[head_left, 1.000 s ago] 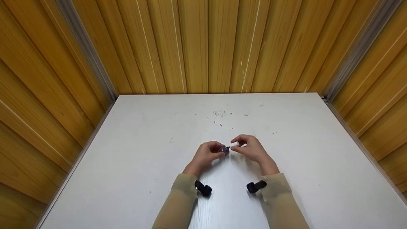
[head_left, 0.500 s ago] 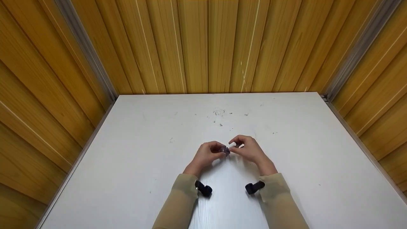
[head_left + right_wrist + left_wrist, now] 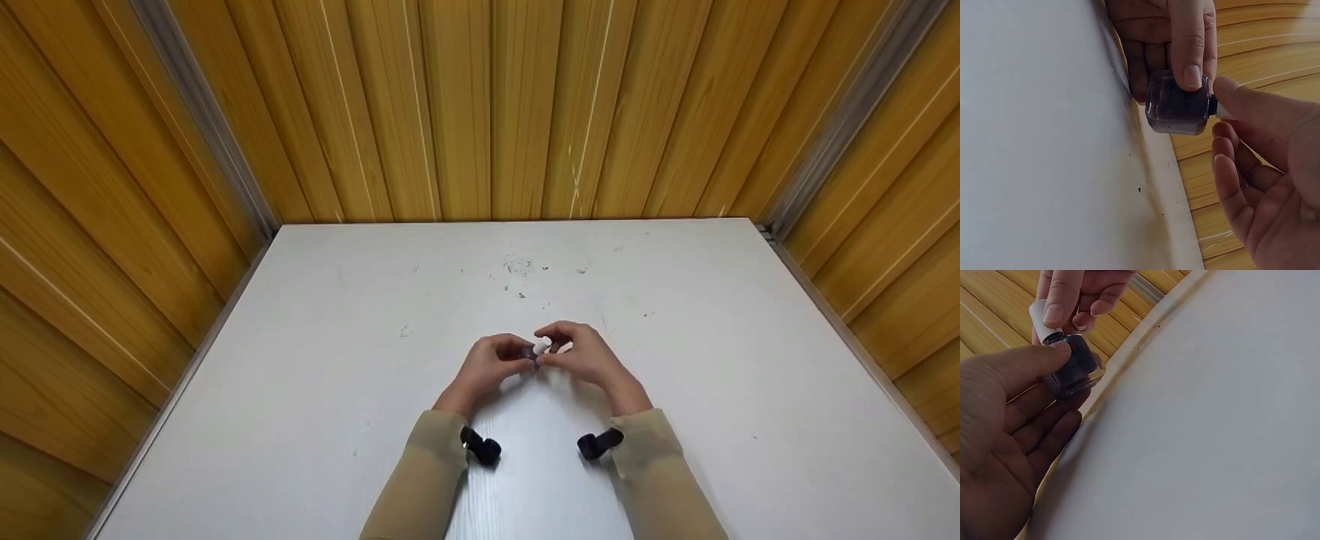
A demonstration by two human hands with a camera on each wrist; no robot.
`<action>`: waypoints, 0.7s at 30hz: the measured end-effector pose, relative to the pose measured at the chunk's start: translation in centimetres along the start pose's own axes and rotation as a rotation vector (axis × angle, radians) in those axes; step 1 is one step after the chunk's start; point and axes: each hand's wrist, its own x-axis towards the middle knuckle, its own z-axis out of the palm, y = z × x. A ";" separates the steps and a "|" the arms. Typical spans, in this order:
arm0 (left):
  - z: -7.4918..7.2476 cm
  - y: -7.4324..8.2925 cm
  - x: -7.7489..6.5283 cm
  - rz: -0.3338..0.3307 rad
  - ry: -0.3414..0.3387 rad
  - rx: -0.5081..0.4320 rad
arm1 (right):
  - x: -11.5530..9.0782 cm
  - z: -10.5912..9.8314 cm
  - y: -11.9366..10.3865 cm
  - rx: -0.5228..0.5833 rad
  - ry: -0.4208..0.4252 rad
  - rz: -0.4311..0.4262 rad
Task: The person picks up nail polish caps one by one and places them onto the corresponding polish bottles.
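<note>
Between thumb and fingers my left hand (image 3: 484, 365) pinches a small clear glass nail polish bottle (image 3: 1077, 365) with dark purple polish inside. Its white cap (image 3: 1043, 322) sits at the bottle's neck, and the thumb and fingers of my right hand (image 3: 592, 358) pinch it. In the right wrist view the bottle (image 3: 1176, 107) lies sideways, with a dark threaded neck (image 3: 1212, 105) showing between glass and cap. Most of the cap is hidden there behind the right thumb. Both hands meet over the middle of the table.
A white table (image 3: 315, 300) with scattered dark specks (image 3: 517, 266) spreads under the hands. Yellow wood-look panels (image 3: 457, 112) rise behind it and on both sides. Small black devices (image 3: 484, 448) are strapped at the sleeve cuffs.
My right hand has moved left with the white cap, bringing it onto the bottle's neck. The dark brush stem seen a second ago is now out of sight. The left hand stays put.
</note>
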 end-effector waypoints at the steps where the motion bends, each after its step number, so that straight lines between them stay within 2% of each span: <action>1: 0.0 0.0 0.0 -0.001 0.000 -0.012 | 0.0 -0.1 0.1 0.023 -0.004 -0.006; 7: 0.0 0.1 0.1 -0.033 0.002 -0.043 | 0.0 -0.4 0.2 0.177 -0.011 -0.011; 11: 0.0 0.0 0.1 -0.034 -0.001 -0.047 | 0.0 0.0 0.1 0.218 0.001 -0.017; 21: 0.0 0.0 0.0 -0.013 -0.004 -0.065 | 0.4 0.6 0.2 0.162 0.063 0.006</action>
